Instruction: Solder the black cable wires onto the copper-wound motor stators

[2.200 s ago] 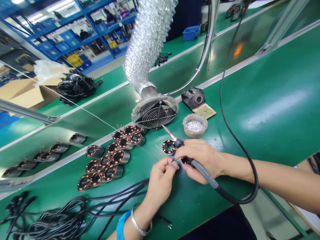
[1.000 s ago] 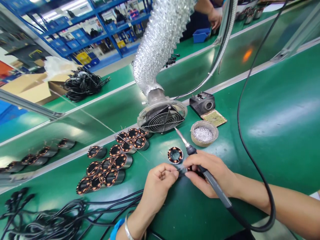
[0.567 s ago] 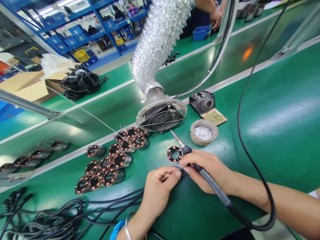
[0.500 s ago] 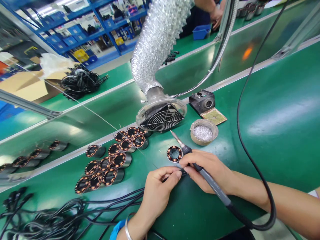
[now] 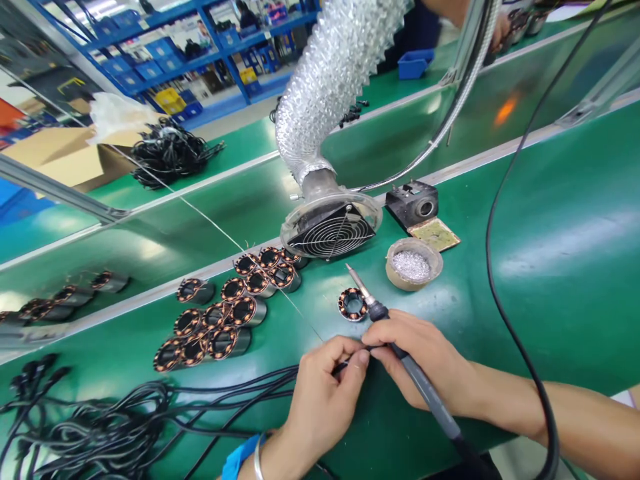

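My right hand is closed around a soldering iron, its metal tip pointing up and left. The same hand's thumb and fingertips meet those of my left hand. Pinched in my left hand is a thin black cable; its end is mostly hidden by the fingers. Just beyond the fingertips stands one motor stator with copper windings, near the iron's shaft. Several more stators stand in a group to the left. A bundle of black cables lies at lower left and runs toward my left hand.
A fume extractor hangs from a silver duct above the bench. Right of it are a soldering iron stand and a bowl of silvery bits. The iron's cord loops at right. A co-worker's hand shows across the partition.
The view has shifted slightly, so bench items appear a little to the right. Both my hands stay together at the cable. The co-worker's hand has moved right, to the stators there.
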